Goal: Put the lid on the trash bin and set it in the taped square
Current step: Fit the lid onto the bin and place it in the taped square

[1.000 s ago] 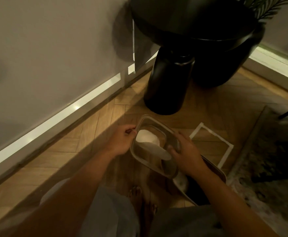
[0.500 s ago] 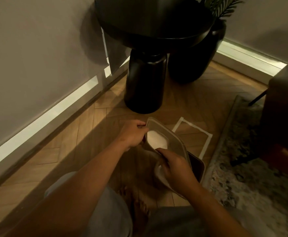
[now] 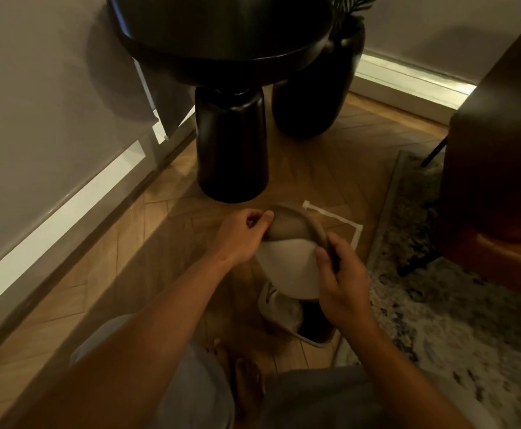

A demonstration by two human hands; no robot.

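Scene dimly lit in warm tone; glare noted along lit baseboard strip [image 3: 67, 209]; soft blur throughout; edges bowed by wide-angle lens.

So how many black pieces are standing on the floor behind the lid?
2. A black pedestal table stands directly beyond the lid; a black plant pot stands behind it, to the right, near the wall. Others may be hidden behind them.

lid [image 3: 293, 239] between left hand [image 3: 242, 235] and right hand [image 3: 342, 280], above open bin [image 3: 312, 323]. taped square [image 3: 342, 221] just beyond right hand. table pedestal [image 3: 231, 144] beyond left hand, plant pot [image 3: 312, 88] behind it. rug [image 3: 457, 298] right of right hand.
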